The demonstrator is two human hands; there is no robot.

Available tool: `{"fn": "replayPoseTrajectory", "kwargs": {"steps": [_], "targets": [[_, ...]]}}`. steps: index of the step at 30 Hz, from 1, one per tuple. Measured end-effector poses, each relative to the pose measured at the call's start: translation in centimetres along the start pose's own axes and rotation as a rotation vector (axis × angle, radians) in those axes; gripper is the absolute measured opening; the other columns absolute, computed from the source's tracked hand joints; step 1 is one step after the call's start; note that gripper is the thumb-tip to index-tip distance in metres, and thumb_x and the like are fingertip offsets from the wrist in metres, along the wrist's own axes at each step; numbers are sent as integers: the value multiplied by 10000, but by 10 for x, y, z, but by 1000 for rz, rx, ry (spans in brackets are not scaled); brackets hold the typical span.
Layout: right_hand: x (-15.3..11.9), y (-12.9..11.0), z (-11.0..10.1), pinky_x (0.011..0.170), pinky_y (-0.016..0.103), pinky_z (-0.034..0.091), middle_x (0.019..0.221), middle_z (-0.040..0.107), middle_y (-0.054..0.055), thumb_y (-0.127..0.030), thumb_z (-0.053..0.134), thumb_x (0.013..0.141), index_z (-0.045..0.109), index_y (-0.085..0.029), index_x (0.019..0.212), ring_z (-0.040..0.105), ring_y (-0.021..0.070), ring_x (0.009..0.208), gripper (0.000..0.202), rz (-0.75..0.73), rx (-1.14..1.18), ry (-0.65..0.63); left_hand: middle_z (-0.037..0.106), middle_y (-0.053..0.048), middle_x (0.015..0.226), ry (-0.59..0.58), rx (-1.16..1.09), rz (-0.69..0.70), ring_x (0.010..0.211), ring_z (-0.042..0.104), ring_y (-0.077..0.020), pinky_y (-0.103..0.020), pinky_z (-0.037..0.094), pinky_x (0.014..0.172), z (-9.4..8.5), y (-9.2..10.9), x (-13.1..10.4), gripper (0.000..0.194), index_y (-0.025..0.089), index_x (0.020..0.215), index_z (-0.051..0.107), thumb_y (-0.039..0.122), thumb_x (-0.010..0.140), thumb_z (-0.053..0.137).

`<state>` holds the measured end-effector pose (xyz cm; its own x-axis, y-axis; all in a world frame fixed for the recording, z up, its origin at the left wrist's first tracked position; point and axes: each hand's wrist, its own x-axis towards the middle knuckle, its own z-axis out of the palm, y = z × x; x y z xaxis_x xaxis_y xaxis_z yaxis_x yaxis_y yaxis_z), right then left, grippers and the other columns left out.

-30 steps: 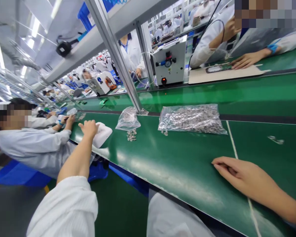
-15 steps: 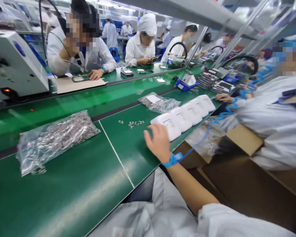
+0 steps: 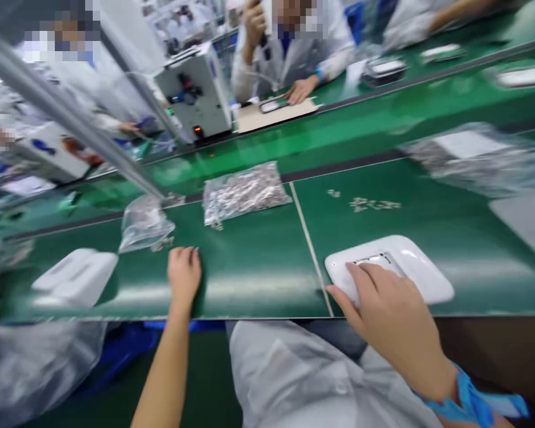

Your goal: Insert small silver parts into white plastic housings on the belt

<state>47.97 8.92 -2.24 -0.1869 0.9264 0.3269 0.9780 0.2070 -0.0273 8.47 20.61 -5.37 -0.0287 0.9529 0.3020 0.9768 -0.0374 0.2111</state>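
A white plastic casing (image 3: 428, 276) with a rectangular recess lies on the green table, right of the white line. My right hand (image 3: 390, 315), in a blue wrist strap, is over its near side, fingers closed on it. At left, my left hand (image 3: 185, 276) rests on the table with its fingers bent together; whatever is inside is hidden. Just beyond it are small metal parts (image 3: 163, 244) beside a clear bag (image 3: 145, 223). Several loose metal parts (image 3: 374, 204) lie behind the casing. A filled bag of metal parts (image 3: 247, 190) lies behind and between my hands.
Stacked white casings (image 3: 78, 276) stand at the left, near another person's sleeve. More white casings (image 3: 528, 223) and a bag with a label (image 3: 472, 151) are at the right. Across the belt, a person's hand (image 3: 302, 90) rests on a board. A metal post (image 3: 129, 169) rises at left.
The view has swung left. My left hand has come into view. My right hand, open beside the row of casings before, now grips a single casing lying apart from them.
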Motion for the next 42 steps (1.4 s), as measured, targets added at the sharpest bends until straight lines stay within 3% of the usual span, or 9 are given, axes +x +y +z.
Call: {"fn": "replayPoseTrajectory", "kwargs": {"steps": [3, 6, 8, 13, 17, 22, 28, 34, 42], "targets": [[22, -46, -4, 696, 407, 379, 962, 648, 187, -531, 492, 1020, 665, -106, 1037, 607, 322, 826, 458, -139, 122, -59, 655, -104, 1021, 70, -132, 45, 975, 650, -220, -381, 543, 912, -3, 14, -17, 118, 180, 1000, 686, 225, 946, 591], [53, -71, -11, 623, 364, 364, 910, 649, 126, -491, 517, 1028, 658, -156, 966, 619, 269, 757, 368, -278, 239, -242, 674, -63, 955, 36, -320, 165, 919, 650, -199, -344, 539, 870, 14, 48, -3, 62, 209, 940, 689, 197, 883, 666], [86, -72, -12, 605, 342, 360, 921, 661, 99, -410, 512, 1044, 657, -174, 968, 631, 239, 765, 288, -338, 306, -318, 679, -40, 912, 15, -430, 232, 851, 641, -179, -324, 536, 816, 22, 68, 11, 44, 216, 912, 685, 201, 870, 685], [186, -52, 10, 798, 320, 446, 1107, 685, 129, -225, 693, 941, 646, -132, 1154, 640, 263, 1024, 238, -463, 427, -201, 648, -11, 831, -10, -913, 174, 666, 586, -120, -269, 497, 631, 32, 96, 36, 165, 205, 892, 678, 350, 850, 744], [228, -44, 36, 760, 286, 466, 849, 712, 39, -118, 683, 901, 677, -145, 955, 664, 180, 803, 60, -686, 795, -278, 649, -2, 790, -50, -1114, 116, 614, 577, -102, -244, 485, 568, 38, 103, 44, 352, 201, 965, 651, 521, 845, 739], [227, -40, 54, 615, 228, 492, 620, 643, -33, -132, 628, 902, 624, -158, 837, 642, 116, 561, 70, -507, 1214, -377, 670, -5, 807, -130, -1237, 60, 627, 586, -103, -245, 494, 586, 36, 99, 45, 386, 207, 1019, 691, 485, 781, 815], [222, -34, 78, 491, 187, 482, 715, 701, 20, -290, 743, 870, 563, -153, 887, 643, 109, 552, 227, -311, 1598, -685, 674, -14, 853, 26, -812, 274, 683, 590, -125, -278, 508, 665, 34, 96, 45, 54, 215, 921, 707, 240, 876, 693], [217, -30, 106, 503, 175, 475, 698, 687, 1, -296, 779, 852, 578, -144, 952, 600, 85, 538, 270, -219, 1810, -575, 647, -58, 970, 4, -465, 430, 867, 625, -190, -334, 525, 802, 42, 94, 46, 172, 204, 1033, 695, 200, 860, 694], [216, -29, 107, 469, 164, 445, 701, 684, -30, -277, 741, 884, 548, -169, 1118, 540, 68, 488, 321, -217, 1865, -571, 666, -93, 1252, 144, -305, 364, 1184, 586, -316, -472, 396, 999, 32, 102, 39, 299, 263, 1095, 730, 389, 831, 790]]}}
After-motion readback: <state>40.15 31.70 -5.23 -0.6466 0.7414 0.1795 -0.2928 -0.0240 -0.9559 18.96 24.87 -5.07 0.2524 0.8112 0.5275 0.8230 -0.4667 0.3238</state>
